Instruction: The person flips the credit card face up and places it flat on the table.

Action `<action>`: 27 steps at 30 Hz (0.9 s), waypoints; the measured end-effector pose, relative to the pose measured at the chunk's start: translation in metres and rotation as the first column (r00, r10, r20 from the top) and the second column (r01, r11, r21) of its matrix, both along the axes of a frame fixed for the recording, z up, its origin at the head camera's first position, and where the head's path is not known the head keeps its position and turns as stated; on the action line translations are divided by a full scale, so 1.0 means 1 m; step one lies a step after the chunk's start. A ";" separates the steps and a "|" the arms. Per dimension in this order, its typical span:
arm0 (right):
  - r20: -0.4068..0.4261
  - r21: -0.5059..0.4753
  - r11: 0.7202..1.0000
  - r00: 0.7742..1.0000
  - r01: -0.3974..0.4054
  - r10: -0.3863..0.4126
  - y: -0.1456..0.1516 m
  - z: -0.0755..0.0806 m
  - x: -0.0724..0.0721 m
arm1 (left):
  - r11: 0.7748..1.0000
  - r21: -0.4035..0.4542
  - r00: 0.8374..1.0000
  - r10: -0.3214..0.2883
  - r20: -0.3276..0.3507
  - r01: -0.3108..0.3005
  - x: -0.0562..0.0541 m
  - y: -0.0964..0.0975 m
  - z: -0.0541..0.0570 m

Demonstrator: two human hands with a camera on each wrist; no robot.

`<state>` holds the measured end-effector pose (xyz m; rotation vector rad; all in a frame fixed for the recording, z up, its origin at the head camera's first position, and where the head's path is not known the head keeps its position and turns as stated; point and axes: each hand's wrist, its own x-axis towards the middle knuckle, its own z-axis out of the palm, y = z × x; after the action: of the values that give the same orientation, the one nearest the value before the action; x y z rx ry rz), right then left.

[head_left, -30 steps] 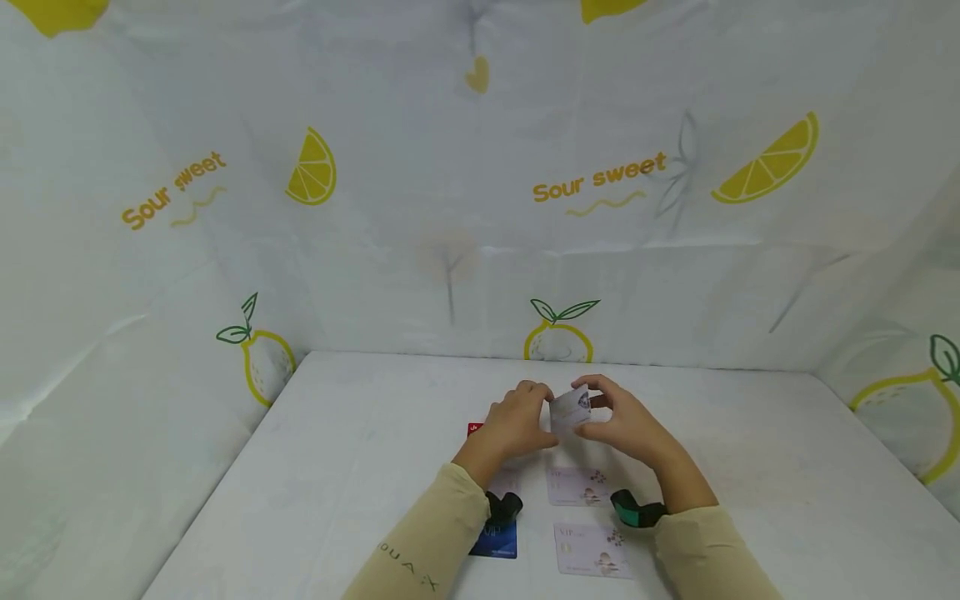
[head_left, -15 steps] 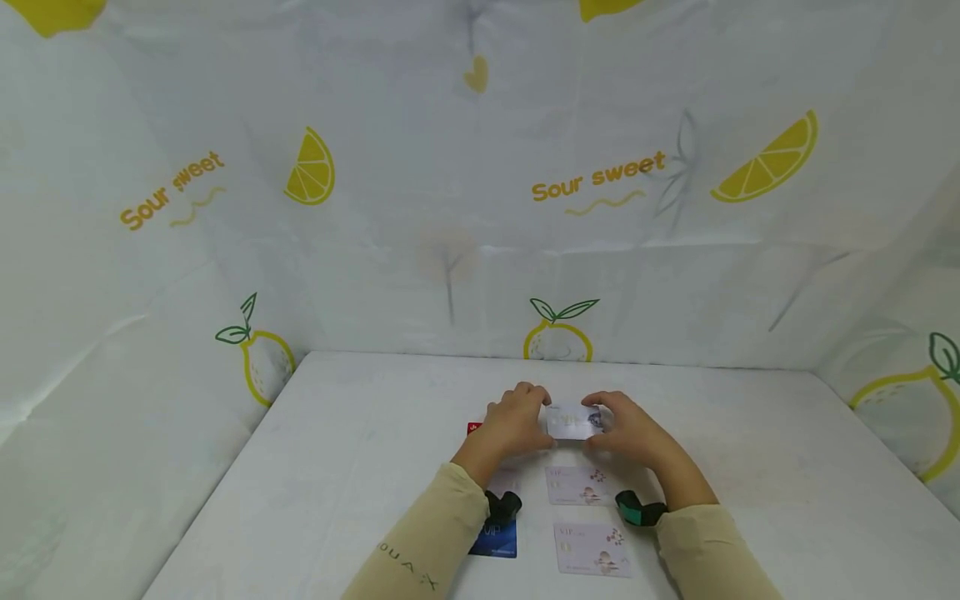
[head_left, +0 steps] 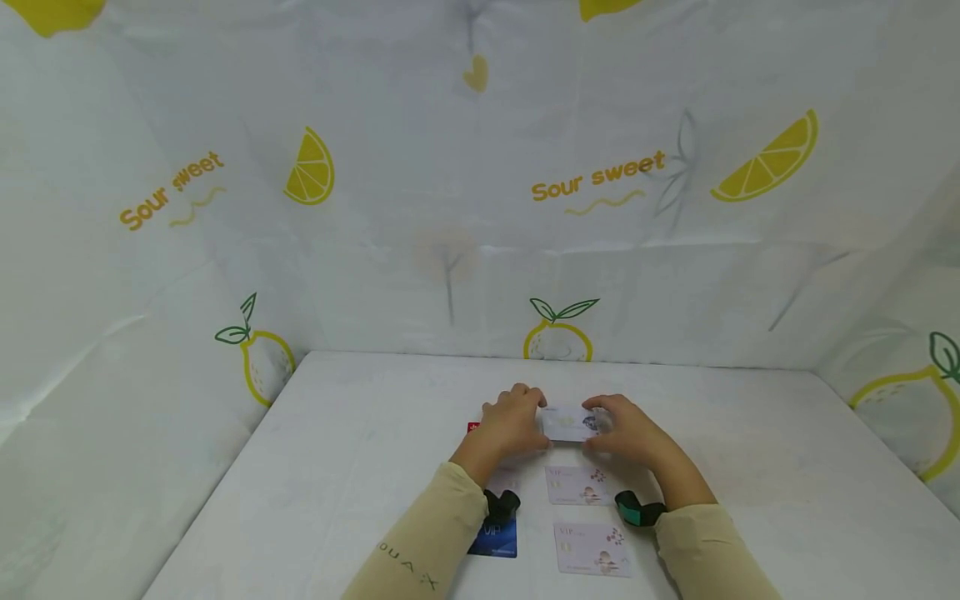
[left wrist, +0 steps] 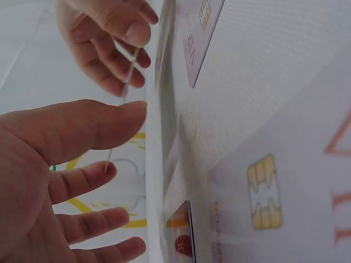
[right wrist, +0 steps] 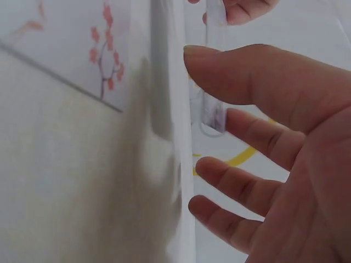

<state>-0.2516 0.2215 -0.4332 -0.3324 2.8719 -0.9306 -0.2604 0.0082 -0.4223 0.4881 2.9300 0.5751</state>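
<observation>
A pale silver card (head_left: pixel 568 423) with a dark emblem at its right end is held up between my two hands, above the table. My left hand (head_left: pixel 512 423) pinches its left end between thumb and forefinger. At the other end, the thumb and forefinger of my right hand (head_left: pixel 632 429) grip it. The card (left wrist: pixel 130 74) appears as a thin edge in the left wrist view. In the right wrist view the card's (right wrist: pixel 214 118) end lies between thumb and forefinger, with the other fingers spread apart.
Two pinkish VIP cards (head_left: pixel 577 486) lie in a column nearer me on the white table (head_left: pixel 360 467). Left of them, a blue card (head_left: pixel 497 540), another pinkish card (head_left: pixel 505 480) and a red card (head_left: pixel 472 427) are partly covered by my left arm and hand. A lemon-print cloth (head_left: pixel 420 208) hangs behind.
The card has come down and tipped from a slanted, upright pose to lying flatter and level. My right hand has lowered slightly and now grips its right end squarely.
</observation>
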 end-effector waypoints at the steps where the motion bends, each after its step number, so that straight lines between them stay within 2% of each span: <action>1: 0.010 0.014 1.000 1.000 0.007 -0.007 0.000 0.000 0.001 | 1.000 -0.008 1.000 0.004 0.006 -0.004 0.000 -0.001 0.000; 8: 0.067 0.104 0.993 0.996 0.054 -0.061 0.000 -0.001 0.003 | 0.997 -0.079 0.999 0.007 0.039 -0.004 -0.001 -0.003 -0.002; 15: 0.066 0.116 0.992 0.996 0.052 -0.060 -0.003 0.000 0.004 | 0.990 -0.140 0.998 0.020 0.059 -0.011 0.001 -0.006 -0.007; 27: 0.079 0.107 0.992 0.994 0.062 -0.070 -0.003 -0.005 0.003 | 0.992 -0.123 0.998 0.005 0.060 0.003 0.000 -0.008 -0.011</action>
<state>-0.2491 0.2190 -0.4383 -0.1859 2.8577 -0.7811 -0.2603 0.0001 -0.4337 0.4466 2.8859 0.3987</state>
